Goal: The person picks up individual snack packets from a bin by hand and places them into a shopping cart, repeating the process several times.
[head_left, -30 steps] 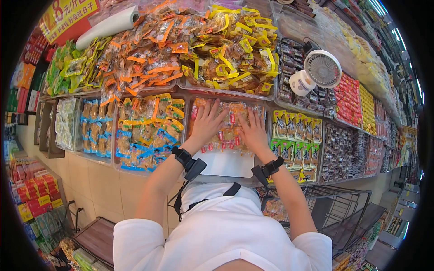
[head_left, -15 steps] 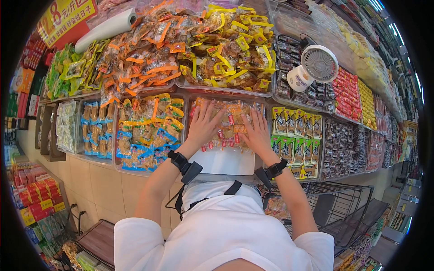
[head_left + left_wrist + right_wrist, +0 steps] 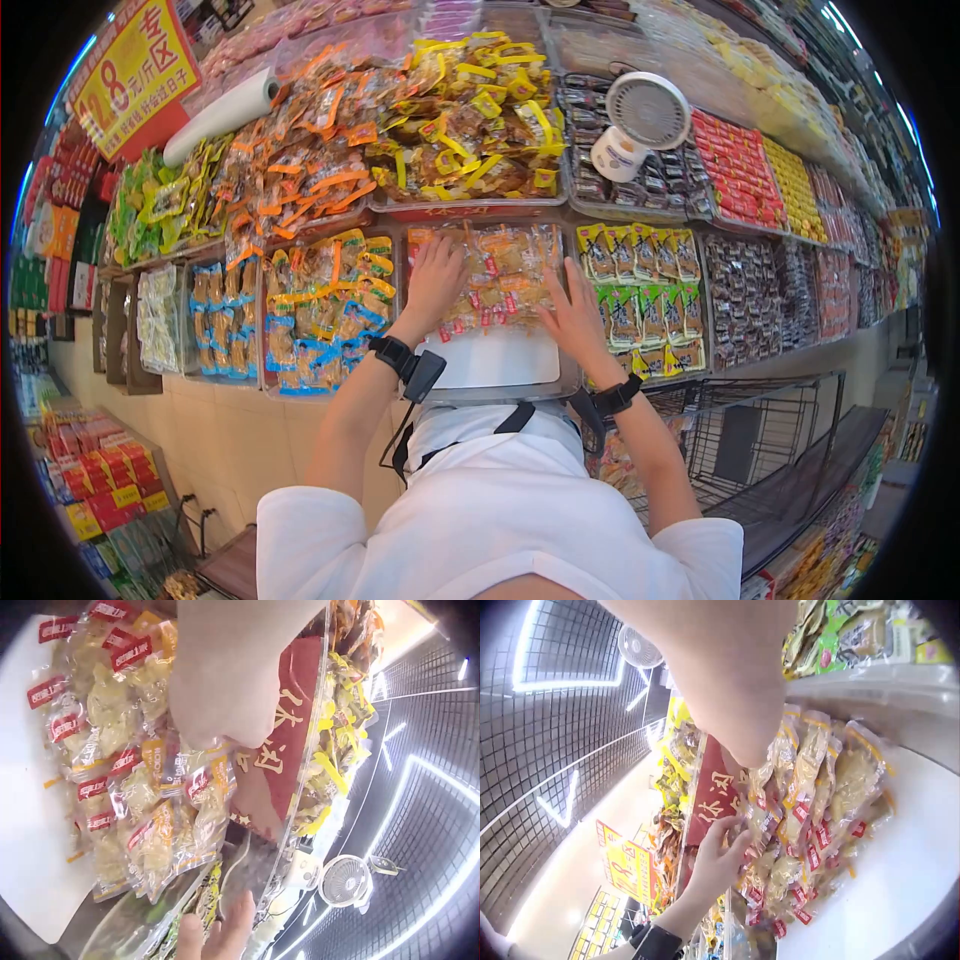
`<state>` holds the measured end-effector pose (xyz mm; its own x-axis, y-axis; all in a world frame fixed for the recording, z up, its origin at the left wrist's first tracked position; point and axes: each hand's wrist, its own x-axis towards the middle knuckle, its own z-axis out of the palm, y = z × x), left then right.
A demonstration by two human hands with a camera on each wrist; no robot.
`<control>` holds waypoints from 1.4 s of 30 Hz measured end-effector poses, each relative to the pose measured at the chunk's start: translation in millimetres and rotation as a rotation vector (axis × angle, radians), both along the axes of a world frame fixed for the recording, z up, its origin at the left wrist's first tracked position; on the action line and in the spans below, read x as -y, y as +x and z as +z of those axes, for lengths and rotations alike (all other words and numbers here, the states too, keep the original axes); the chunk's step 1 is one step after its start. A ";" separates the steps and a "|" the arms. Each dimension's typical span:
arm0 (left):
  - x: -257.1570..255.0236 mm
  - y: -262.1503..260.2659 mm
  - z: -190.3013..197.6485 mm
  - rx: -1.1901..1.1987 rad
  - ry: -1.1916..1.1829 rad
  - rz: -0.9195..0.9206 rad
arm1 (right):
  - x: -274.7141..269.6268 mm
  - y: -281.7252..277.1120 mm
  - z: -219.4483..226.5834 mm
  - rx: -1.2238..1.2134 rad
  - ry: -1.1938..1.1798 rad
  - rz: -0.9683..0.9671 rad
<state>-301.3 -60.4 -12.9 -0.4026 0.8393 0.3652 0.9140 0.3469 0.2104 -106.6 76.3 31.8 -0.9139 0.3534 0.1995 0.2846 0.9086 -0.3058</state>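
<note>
Clear snack packets point(image 3: 505, 275) with red and orange labels lie in rows in a plastic tray, over a white board point(image 3: 500, 362). At the left side of these packets is my left hand point(image 3: 437, 282), its fingers stretched forward. My right hand point(image 3: 577, 318) is at their right side with extended fingers, close to the tray wall. From the left wrist, overlapping packets point(image 3: 139, 791) show beside a red panel point(image 3: 292, 727) with gold characters. Part of each hand's underside is hidden.
Yellow and green packets point(image 3: 640, 255) fill the tray to the right; orange and blue ones point(image 3: 330, 310) fill the left one. Piled yellow-edged packets point(image 3: 470, 120) stand behind. A white fan point(image 3: 645, 115) sits on dark packets at the back right. A wire cart point(image 3: 760, 440) is below right.
The head view has shifted, moving the trays leftward in it. My right hand has moved off the packets' top toward the right tray wall and nearer my body. My left hand stays at their left side.
</note>
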 end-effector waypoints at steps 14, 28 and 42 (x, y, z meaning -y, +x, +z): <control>-64.5 165.2 52.9 0.315 0.100 -0.654 | 24.4 190.1 -1.5 -0.229 -0.084 -0.521; -97.5 391.6 -43.6 0.682 -0.734 -1.131 | 111.2 397.5 -102.2 -0.098 -0.532 -1.256; -111.9 453.0 -147.6 0.851 -1.108 -0.564 | 56.5 439.8 -231.5 0.299 -0.807 -0.946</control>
